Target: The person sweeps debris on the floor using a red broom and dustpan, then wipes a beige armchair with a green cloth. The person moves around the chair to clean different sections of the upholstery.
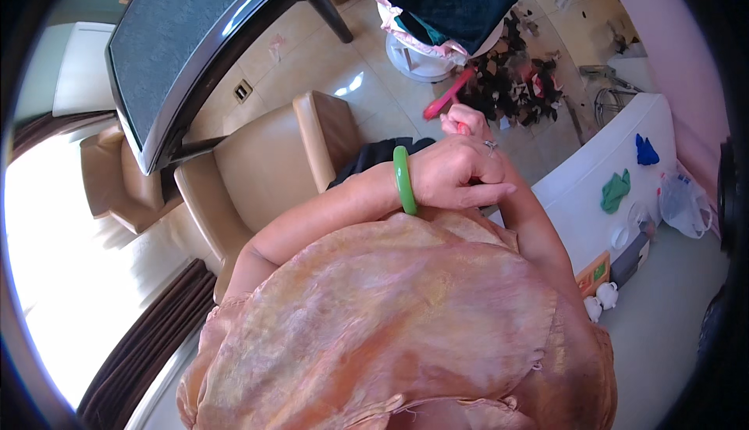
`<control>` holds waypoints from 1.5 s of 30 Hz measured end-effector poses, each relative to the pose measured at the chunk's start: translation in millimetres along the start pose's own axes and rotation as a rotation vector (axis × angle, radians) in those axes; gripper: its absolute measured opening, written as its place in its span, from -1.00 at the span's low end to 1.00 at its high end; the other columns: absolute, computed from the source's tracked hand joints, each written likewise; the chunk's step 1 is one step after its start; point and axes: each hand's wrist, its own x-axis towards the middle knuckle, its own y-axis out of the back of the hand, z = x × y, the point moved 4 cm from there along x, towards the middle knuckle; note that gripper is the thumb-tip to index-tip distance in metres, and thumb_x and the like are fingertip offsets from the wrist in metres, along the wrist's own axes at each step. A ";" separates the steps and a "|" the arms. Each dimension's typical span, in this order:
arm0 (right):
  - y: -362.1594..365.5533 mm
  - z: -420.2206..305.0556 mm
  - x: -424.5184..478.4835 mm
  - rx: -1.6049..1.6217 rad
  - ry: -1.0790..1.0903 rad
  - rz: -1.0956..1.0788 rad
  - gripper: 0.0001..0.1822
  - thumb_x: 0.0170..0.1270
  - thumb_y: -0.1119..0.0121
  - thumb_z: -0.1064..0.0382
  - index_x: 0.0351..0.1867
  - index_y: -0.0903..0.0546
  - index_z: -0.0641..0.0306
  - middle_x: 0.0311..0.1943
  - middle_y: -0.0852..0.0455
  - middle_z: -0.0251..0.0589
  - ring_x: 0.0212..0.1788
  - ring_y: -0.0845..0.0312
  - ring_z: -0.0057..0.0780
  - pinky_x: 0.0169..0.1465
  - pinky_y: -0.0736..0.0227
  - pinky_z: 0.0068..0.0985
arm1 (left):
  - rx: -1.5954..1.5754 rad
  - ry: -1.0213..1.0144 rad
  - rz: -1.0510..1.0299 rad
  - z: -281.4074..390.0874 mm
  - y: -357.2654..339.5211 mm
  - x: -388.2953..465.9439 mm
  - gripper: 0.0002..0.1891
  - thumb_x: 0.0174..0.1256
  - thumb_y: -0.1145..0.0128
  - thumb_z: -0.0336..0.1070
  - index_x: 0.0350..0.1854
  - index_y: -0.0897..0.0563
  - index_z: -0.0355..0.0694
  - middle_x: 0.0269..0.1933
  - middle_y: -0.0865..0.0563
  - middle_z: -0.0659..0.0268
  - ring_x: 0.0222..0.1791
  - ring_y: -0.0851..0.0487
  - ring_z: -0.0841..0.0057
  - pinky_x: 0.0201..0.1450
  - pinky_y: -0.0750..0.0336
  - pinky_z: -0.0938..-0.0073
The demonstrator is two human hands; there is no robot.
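Observation:
My left hand (pixel 462 175), with a green bangle (pixel 404 180) at its wrist and a ring on one finger, lies across my right forearm. Its fingers are curled and its thumb is stretched out; whether it holds anything is hidden. Just beyond it, my right hand (pixel 467 121) is closed around a small orange-red piece, seemingly a handle. A slightly blurred pink-red tool (pixel 447 97), its kind unclear, slants up from beside that hand towards a pile of dark scraps (pixel 512 82) on the tiled floor. Dark green cloth (pixel 456 0) covers a round white stool (pixel 406 61) nearby.
A tan armchair (pixel 257 166) and a dark-topped table (pixel 175 26) stand at the left. To the right is a long white surface (pixel 591 172) with blue and green items, a plastic bag (pixel 684 204) and small white pots (pixel 607 294). A wire-guarded fan (pixel 608 105) lies beyond.

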 end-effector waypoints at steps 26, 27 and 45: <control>123.4 0.2 10.2 0.138 -0.062 0.162 -0.69 0.14 -0.25 0.46 -0.60 -0.32 0.31 -0.61 -0.36 -0.04 -0.55 -0.34 -0.07 -0.47 -0.26 -0.29 | 0.130 -0.001 -0.155 9.3 -54.4 148.2 -0.64 0.33 -0.22 -0.27 -0.69 -0.55 -0.22 -0.62 -0.57 0.21 -0.54 -0.58 0.24 -0.45 -0.41 0.26; 118.8 12.2 9.0 0.185 -0.067 0.140 -0.70 0.14 -0.25 0.46 -0.60 -0.32 0.32 -0.60 -0.34 -0.05 -0.56 -0.31 -0.14 -0.47 -0.23 -0.32 | 0.106 0.026 -0.128 2.3 -56.0 151.0 -0.65 0.33 -0.23 -0.27 -0.68 -0.56 -0.23 -0.62 -0.58 0.19 -0.53 -0.59 0.23 -0.43 -0.43 0.27; 155.0 43.4 -14.4 0.087 0.046 0.102 -0.71 0.12 -0.22 0.39 -0.62 -0.32 0.27 -0.59 -0.38 -0.11 -0.48 -0.39 -0.06 -0.38 -0.31 -0.24 | 0.175 -0.079 -0.338 -10.9 -96.4 164.6 -0.74 0.34 -0.20 -0.25 -0.56 -0.61 -0.20 -0.59 -0.56 0.26 -0.57 -0.55 0.29 -0.43 -0.38 0.30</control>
